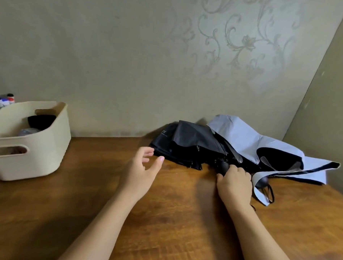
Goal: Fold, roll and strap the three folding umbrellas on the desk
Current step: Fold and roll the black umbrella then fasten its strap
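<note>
While left hand gapes, right hand fingers clench handle — black.

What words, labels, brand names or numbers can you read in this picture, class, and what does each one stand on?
"UV": pale letters on the black umbrella by the wall.
A finer line of print under those letters: too small to read.
Labels on the bottles behind the cream basket: too blurred to read.
Nothing else carries readable text.
</note>
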